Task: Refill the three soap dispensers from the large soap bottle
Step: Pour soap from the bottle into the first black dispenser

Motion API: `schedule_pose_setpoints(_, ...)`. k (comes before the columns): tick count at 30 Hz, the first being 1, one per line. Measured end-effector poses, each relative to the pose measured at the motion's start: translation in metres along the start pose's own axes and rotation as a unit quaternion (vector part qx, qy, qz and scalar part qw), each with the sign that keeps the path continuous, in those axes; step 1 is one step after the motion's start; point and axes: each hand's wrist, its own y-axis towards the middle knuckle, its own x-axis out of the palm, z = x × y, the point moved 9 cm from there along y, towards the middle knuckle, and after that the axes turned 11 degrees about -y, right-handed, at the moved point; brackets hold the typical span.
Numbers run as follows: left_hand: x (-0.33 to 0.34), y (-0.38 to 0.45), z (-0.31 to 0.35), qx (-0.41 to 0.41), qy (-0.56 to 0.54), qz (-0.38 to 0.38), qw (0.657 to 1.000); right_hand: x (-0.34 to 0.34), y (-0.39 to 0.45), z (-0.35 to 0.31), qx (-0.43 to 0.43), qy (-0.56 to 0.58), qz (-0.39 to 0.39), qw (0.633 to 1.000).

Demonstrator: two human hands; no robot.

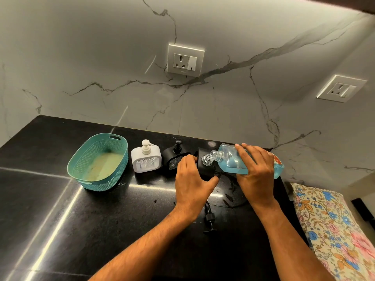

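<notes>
My right hand [256, 171] grips the large soap bottle [233, 162], clear with blue liquid, tipped on its side. Its uncapped mouth points left, right over the open neck of a black dispenser [206, 166]. My left hand [192, 179] holds that dispenser steady from the front and left. Its black pump head [209, 218] lies loose on the counter between my forearms. A second black dispenser [175, 157] with its pump on stands just to the left. A white dispenser [146, 159] with a pump stands further left.
A teal woven plastic basket [99, 161] sits on the black counter [60, 220] at the left. The marble wall behind carries two sockets [185, 60]. A floral cloth [332, 226] lies beyond the counter's right edge.
</notes>
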Motion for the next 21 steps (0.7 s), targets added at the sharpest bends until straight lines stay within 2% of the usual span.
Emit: schedule_pose_setpoints(21,-0.0002,-0.0034,0.0029,0.005,-0.001,0.003,1.0,-0.0044,-0.0006,-0.0002,-0.004,-0.003,-0.001,1.0)
